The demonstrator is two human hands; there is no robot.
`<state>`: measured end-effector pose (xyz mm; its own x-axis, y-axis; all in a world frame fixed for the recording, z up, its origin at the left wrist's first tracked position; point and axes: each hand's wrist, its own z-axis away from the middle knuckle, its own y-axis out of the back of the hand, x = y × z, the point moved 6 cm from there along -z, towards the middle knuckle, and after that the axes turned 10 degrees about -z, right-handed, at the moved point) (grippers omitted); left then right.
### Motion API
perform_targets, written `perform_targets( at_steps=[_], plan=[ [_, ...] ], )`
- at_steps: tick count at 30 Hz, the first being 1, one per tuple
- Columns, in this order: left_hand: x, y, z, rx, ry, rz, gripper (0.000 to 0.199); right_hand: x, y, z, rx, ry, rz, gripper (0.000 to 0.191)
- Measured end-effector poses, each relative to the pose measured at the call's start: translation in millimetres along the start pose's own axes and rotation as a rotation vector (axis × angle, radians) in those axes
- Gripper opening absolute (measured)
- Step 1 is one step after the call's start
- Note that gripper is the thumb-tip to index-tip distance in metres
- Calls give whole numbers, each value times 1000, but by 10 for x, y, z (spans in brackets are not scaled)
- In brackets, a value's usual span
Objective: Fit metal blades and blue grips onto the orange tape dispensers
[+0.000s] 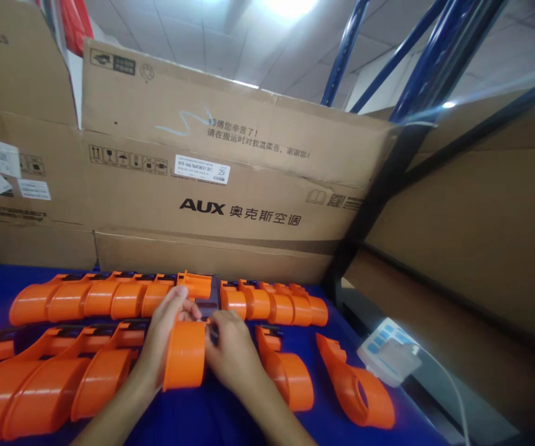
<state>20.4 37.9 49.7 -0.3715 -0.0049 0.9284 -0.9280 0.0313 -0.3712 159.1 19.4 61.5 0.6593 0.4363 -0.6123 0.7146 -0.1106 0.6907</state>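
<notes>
Two bare hands at work above a blue, flat work surface (193, 421), seen from the worker's head. The left hand (169, 328) grasps a glossy orange plastic piece with a broad, rounded, cup-like end (186, 356), its thumb raised along the upper part and its fingers behind. The right hand (231, 347) is curled against the right side of the same piece, fingertips bent inward; whether it pinches something there cannot be told, since its own fingers hide the contact. The held piece is at the centre, between the hands and in front of the rear row, rounded end downward. Just behind the fingers lies a dark, flat-faced part (208, 308). Similar orange pieces with dark inserts stand side by side in a rear left group (98, 300) and a rear right group (258, 303); a larger-looking front left group (47, 396) lies nearer the viewer, beside the left forearm. To the right of the right hand rests one orange piece with a dark insert (298, 381), and farther right, apart from it, a single orange curved piece (374, 396). At the right edge of the surface sits a white power strip with blue panels (379, 339), bearing a white plug (397, 360) and cable (456, 399). Background: a brown cardboard panel printed "AUX" (132, 198) and a blue metal rack post (423, 80).
</notes>
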Motion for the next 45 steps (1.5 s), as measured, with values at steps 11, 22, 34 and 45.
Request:
perform_targets(
  at_steps=[11,22,34,45],
  plan=[
    [-76,-62,30,-2,6,-40,45,237,395,-98,486,-82,-957,29],
    [-290,-102,12,-156,184,15,53,280,417,-76,537,-74,-911,31],
    [-374,-108,-31,-234,278,117,59,277,398,-88,497,-78,-899,30],
    [-251,-77,23,-143,122,-19,57,308,393,-95,497,-84,-884,32]
  ],
)
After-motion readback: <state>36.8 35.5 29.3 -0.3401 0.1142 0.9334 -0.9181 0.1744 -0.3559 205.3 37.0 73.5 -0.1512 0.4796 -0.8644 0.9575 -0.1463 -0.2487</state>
